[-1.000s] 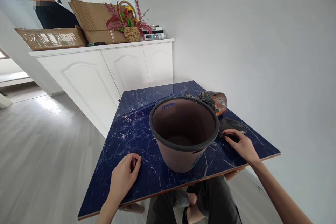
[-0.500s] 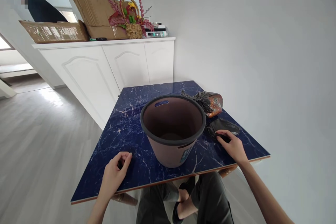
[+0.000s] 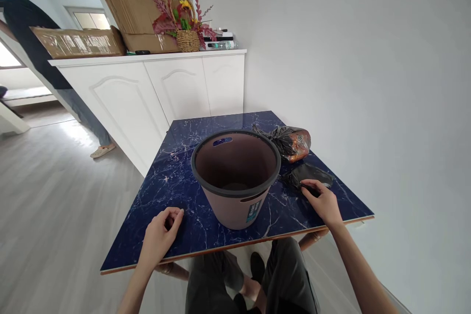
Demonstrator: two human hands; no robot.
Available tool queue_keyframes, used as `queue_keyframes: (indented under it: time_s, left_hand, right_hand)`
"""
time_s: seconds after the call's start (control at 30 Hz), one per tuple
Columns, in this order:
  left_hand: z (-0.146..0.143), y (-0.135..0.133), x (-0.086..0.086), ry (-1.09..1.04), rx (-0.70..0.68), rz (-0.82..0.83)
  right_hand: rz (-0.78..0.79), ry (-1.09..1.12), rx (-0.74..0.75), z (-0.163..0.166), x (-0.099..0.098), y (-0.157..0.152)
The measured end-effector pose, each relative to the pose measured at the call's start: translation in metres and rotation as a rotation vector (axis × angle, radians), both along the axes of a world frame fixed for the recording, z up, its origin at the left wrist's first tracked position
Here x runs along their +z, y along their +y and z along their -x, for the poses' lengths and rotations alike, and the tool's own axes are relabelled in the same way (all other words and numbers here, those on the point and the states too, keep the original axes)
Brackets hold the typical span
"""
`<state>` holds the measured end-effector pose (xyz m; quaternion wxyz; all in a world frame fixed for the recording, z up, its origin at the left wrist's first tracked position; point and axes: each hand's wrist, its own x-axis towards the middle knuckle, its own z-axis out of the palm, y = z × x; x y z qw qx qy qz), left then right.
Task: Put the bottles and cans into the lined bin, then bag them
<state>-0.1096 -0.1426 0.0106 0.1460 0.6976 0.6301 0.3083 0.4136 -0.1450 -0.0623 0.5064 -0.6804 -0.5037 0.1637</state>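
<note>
A brownish-pink trash bin [image 3: 230,208] with a dark grey rim, handle slots and a teal label stands upright on the blue marbled table [image 3: 154,206]. Its inside looks bare. To its left, my left hand [image 3: 162,233] rests on the tabletop, thumb and fingers curled together around nothing visible. On the other side, my right hand [image 3: 322,201] pinches the near edge of a flat black plastic bag [image 3: 312,175] lying on the table. Behind that bag is a knotted dark plastic bag [image 3: 294,143] with reddish-orange contents.
Behind the table stands a white cabinet [image 3: 176,78] carrying cardboard boxes [image 3: 79,43], a flower basket [image 3: 188,40] and a plastic bottle [image 3: 224,45]. A plain wall [image 3: 349,68] borders the right side. Another person [image 3: 27,24] is at the far left, beyond the cabinet.
The person at the far left shows more of their body and a foot. The bin appears slightly further left, with its label clearer. My hands keep nearly the same poses.
</note>
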Motion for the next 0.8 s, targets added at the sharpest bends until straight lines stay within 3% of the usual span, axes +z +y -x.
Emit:
queue_keyframes:
  time_s: [0.8]
  left_hand:
    - [-0.0035,-0.0025,0.0033,0.054,0.003,-0.002]
  right_hand:
    - [0.016,0.021,-0.014,0.0011,0.001,-0.0025]
